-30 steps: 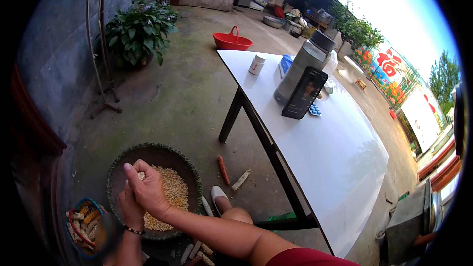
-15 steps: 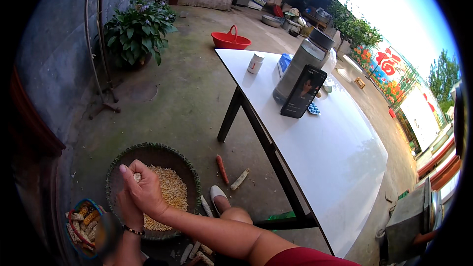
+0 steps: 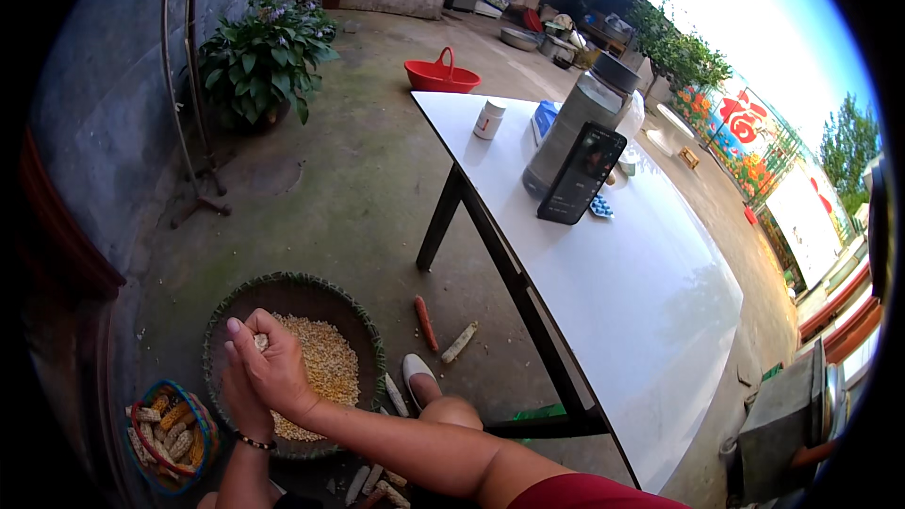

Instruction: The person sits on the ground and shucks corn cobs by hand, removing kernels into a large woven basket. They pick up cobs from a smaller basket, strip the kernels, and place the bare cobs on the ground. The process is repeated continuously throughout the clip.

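My right hand (image 3: 281, 366) is closed round a corn cob (image 3: 261, 342), whose pale end shows between thumb and fingers. Pressed against it from the left is my left hand (image 3: 242, 394), also closed on the cob, a dark beaded bracelet at its wrist. Most of the cob is hidden by the hands. Both hands are above a round, shallow woven basket (image 3: 375, 325) that holds loose yellow corn kernels (image 3: 332, 363). Close by on the left, a smaller multicoloured basket (image 3: 209, 434) holds several ears of corn (image 3: 170, 429).
To the right stands a white table (image 3: 641, 311) with a large bottle (image 3: 583, 123), a propped phone (image 3: 582, 174), a small white bottle (image 3: 489, 120) and a blister pack (image 3: 601, 207). Bare cobs (image 3: 459, 343) lie on the floor. Farther off are a red basket (image 3: 443, 75) and a potted plant (image 3: 264, 61).
My left hand has risen slightly along the right one, its thumb now showing. A dark blur over the small basket is gone. The picture on the phone has changed.
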Demonstrator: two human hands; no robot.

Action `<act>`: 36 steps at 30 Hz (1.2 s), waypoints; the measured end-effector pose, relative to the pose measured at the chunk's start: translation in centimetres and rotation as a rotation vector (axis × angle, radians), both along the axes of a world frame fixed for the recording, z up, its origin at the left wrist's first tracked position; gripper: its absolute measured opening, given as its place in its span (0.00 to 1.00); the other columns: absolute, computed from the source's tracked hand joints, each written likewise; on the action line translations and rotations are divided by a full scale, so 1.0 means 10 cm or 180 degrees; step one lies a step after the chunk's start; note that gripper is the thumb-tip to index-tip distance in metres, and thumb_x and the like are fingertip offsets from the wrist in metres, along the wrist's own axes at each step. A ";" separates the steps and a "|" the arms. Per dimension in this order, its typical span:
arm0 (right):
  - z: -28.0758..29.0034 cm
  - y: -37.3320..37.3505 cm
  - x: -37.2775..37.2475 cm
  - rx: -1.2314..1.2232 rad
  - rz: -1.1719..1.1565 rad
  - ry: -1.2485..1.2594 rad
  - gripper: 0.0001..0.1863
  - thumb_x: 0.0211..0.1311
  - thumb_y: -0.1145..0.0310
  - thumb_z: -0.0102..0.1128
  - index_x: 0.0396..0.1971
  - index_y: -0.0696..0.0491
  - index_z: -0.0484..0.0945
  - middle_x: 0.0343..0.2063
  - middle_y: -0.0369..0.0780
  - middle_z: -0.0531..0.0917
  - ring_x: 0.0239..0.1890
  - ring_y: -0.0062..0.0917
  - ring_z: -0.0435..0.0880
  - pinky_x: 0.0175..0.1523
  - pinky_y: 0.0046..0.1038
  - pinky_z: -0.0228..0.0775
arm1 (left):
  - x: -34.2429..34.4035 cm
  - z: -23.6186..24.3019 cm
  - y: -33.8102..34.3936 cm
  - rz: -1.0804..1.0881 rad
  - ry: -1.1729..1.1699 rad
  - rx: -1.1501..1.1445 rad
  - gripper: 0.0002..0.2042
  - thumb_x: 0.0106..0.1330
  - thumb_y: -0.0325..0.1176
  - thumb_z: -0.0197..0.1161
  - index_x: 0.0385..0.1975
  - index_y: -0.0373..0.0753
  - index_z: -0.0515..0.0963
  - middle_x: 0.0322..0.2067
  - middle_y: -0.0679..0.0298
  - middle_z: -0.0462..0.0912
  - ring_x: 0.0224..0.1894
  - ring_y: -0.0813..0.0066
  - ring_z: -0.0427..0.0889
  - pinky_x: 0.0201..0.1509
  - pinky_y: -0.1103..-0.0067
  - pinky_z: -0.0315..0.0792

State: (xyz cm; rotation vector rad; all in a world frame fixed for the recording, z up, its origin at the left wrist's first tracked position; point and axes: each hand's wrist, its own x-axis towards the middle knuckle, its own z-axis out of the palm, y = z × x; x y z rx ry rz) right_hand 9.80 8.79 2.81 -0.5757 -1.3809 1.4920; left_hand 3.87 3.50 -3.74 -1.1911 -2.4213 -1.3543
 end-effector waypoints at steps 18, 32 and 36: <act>-0.05 -0.08 0.00 0.0122 0.0296 0.0067 0.15 0.63 0.69 0.56 0.19 0.57 0.67 0.16 0.34 0.67 0.22 0.14 0.64 0.28 0.21 0.61 | -0.03 0.02 -0.11 -0.0506 -0.1707 0.0332 0.18 0.67 0.38 0.49 0.18 0.33 0.70 0.17 0.67 0.74 0.23 0.83 0.72 0.23 0.77 0.63; -0.04 0.05 -0.01 -0.0329 0.0174 0.0120 0.16 0.65 0.65 0.55 0.19 0.55 0.65 0.14 0.31 0.66 0.19 0.13 0.63 0.26 0.20 0.61 | 0.03 0.08 -0.09 -0.0306 -0.1889 0.0754 0.25 0.71 0.50 0.42 0.23 0.33 0.73 0.20 0.64 0.76 0.25 0.80 0.73 0.29 0.75 0.64; -0.03 0.29 0.00 -0.0846 0.0090 0.0473 0.18 0.66 0.61 0.54 0.18 0.52 0.63 0.14 0.28 0.66 0.18 0.09 0.62 0.23 0.16 0.57 | 0.08 0.27 -0.08 -0.0829 -0.1883 0.0188 0.28 0.72 0.53 0.39 0.22 0.33 0.72 0.19 0.68 0.71 0.25 0.82 0.65 0.29 0.79 0.60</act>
